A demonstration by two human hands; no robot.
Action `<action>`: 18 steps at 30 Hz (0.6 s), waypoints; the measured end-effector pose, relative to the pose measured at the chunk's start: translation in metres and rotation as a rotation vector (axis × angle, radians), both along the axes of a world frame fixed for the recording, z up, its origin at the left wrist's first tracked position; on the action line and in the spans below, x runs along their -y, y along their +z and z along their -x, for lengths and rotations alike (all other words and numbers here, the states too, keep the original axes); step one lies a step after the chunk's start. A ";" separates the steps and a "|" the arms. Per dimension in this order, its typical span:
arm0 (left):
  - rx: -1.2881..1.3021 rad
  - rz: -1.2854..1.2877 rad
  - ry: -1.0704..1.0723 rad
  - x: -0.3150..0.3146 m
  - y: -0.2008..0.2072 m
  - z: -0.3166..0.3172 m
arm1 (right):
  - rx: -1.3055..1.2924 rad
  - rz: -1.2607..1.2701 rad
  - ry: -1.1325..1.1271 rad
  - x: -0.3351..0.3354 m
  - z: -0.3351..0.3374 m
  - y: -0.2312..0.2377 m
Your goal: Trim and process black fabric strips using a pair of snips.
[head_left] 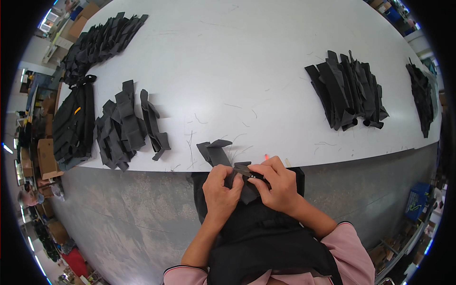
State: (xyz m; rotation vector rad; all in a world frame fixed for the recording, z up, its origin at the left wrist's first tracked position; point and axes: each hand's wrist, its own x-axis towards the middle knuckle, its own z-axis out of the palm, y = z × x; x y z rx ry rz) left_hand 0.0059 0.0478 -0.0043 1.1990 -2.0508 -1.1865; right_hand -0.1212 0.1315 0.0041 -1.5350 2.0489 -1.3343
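At the table's near edge, my left hand [220, 194] pinches a dark grey fabric strip [218, 155]. One folded end of the strip rests on the table, and its other end hangs over the edge above my lap. My right hand [277, 184] is closed around small dark thread snips [244, 170]. Their blades point left and meet the strip beside my left thumb and fingertips. Whether the blades touch a thread there is too small to tell.
The white table [213, 61] carries scattered loose threads. Left of my hands lie a pile of grey strips [122, 118], a single folded strip [153, 124] and a black backpack [76, 123]. More strips [344, 90] lie at right, with dark fabric [421, 99] by the right edge.
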 end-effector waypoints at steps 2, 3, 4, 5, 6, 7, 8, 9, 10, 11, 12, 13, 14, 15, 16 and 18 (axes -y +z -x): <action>-0.009 -0.007 -0.006 0.001 0.001 0.000 | -0.067 0.013 -0.005 0.000 0.000 0.000; 0.001 -0.016 -0.016 0.001 0.003 0.000 | -0.078 0.023 -0.004 0.000 0.001 -0.001; 0.010 -0.025 -0.027 0.001 0.004 0.001 | -0.090 0.033 -0.003 0.000 0.002 -0.001; 0.010 -0.026 -0.029 0.001 0.003 0.001 | -0.091 0.033 -0.005 0.000 0.003 -0.001; 0.006 -0.034 -0.033 0.000 0.002 0.000 | -0.110 0.042 -0.008 0.000 0.003 -0.001; 0.003 -0.043 -0.037 0.000 0.001 0.000 | -0.130 0.052 -0.010 0.000 0.003 -0.001; 0.002 -0.043 -0.038 0.000 0.001 0.000 | -0.131 0.052 -0.011 0.000 0.004 0.000; 0.001 -0.048 -0.036 0.000 0.002 0.001 | -0.135 0.042 -0.004 0.000 0.004 0.001; 0.000 -0.053 -0.034 -0.001 0.002 0.001 | -0.139 0.032 0.003 -0.001 0.004 0.001; 0.001 -0.053 -0.035 0.000 0.002 0.001 | -0.138 0.032 0.002 -0.001 0.004 0.002; 0.001 -0.054 -0.036 0.000 0.002 0.001 | -0.152 0.026 0.009 -0.001 0.004 0.003; 0.002 -0.054 -0.037 0.000 0.002 0.001 | -0.165 0.019 0.017 -0.002 0.005 0.004; 0.002 -0.055 -0.038 0.000 0.002 0.001 | -0.165 0.019 0.016 -0.002 0.004 0.004; 0.004 -0.059 -0.038 0.000 0.003 0.002 | -0.167 0.017 0.016 -0.002 0.004 0.003; 0.007 -0.063 -0.039 -0.001 0.004 0.002 | -0.170 0.016 0.015 -0.003 0.004 0.003; 0.005 -0.040 -0.043 -0.001 0.003 0.003 | -0.181 0.019 0.014 -0.003 0.004 0.002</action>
